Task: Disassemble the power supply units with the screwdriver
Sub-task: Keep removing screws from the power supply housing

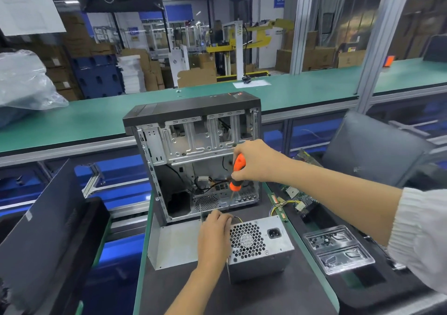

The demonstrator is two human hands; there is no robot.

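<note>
A grey metal power supply unit (pixel 266 247) with a honeycomb fan grille and a power socket lies on the dark mat in front of me. My left hand (pixel 214 237) rests on its left top edge, fingers curled over it. My right hand (pixel 254 161) grips an orange-and-black screwdriver (pixel 237 172), held upright with its tip pointing down, above the unit and in front of the open computer case (pixel 193 155). A flat metal cover panel (pixel 174 244) lies to the left of the unit.
A clear plastic tray (pixel 338 249) and a green circuit board with wires (pixel 297 198) lie to the right. Dark case panels (pixel 43 237) lean at the left, another panel (pixel 372 150) at the right. A green conveyor bench (pixel 96 118) runs behind the case.
</note>
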